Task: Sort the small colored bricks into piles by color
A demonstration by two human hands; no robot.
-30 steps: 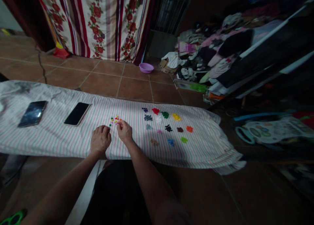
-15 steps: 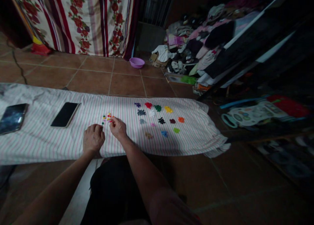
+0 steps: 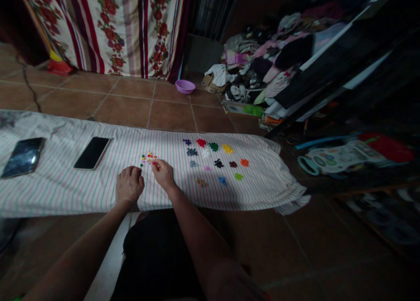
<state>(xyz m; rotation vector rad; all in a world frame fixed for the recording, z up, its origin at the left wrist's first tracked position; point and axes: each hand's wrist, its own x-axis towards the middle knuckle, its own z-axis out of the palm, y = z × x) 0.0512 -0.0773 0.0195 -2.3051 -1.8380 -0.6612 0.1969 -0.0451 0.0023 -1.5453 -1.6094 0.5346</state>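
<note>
A striped cloth (image 3: 65,191) lies across the tiled floor in front of me. On it sits a small mixed heap of coloured beads (image 3: 147,158), and to its right several little heaps sorted by colour (image 3: 215,161). My right hand (image 3: 163,174) rests at the near edge of the mixed heap, fingers pinched together on something too small to make out. My left hand (image 3: 129,186) lies beside it on the cloth, fingers curled under in a loose fist, just short of the beads.
Two dark phones (image 3: 92,152) (image 3: 22,156) lie on the cloth to the left. A purple bowl (image 3: 185,86) stands on the floor beyond, before a flowered curtain (image 3: 108,29). Piled clothes (image 3: 262,73) and toys (image 3: 341,154) crowd the right side.
The view has shifted a little; both hands stay at the mixed bead heap, the right hand's fingertips working at its edge.
</note>
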